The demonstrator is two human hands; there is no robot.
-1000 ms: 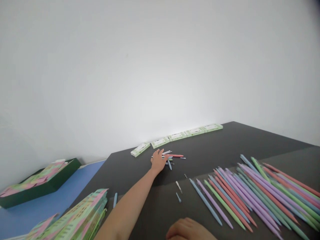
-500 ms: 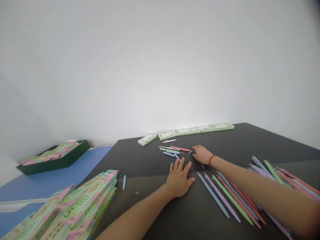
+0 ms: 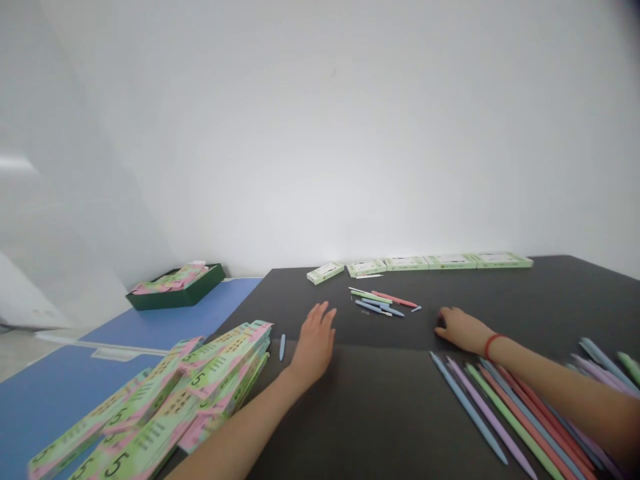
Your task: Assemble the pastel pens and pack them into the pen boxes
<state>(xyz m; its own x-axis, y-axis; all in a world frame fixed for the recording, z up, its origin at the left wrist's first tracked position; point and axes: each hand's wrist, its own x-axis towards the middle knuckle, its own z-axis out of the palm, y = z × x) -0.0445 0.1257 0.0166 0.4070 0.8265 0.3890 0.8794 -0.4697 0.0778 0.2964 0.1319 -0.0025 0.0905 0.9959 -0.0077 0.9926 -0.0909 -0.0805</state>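
My left hand (image 3: 315, 341) is held over the dark table, fingers stretched and nothing in them. Just left of it lies a short blue pen barrel (image 3: 283, 347). My right hand (image 3: 463, 330), with a red cord at the wrist, rests low on the table with its fingers curled toward the thumb; whatever they may hold is hidden. Between and beyond the hands lies a small group of pen parts: a red pen (image 3: 395, 299), a green piece (image 3: 371, 296), blue pieces (image 3: 369, 307) and a white stick. A tiny blue part (image 3: 416, 309) sits apart, left of my right hand.
Several coloured pens (image 3: 505, 413) lie in a row under my right forearm, others farther right. Light green boxes (image 3: 453, 261) line the wall. Stacked green-and-pink boxes (image 3: 215, 373) fill the near left. A dark green tray (image 3: 175, 298) stands on the blue surface (image 3: 150, 327).
The view has turned left, so things appear farther right. My left hand has moved left, away from the pen parts. My right hand has drawn back from the red pen, its fingers now curled.
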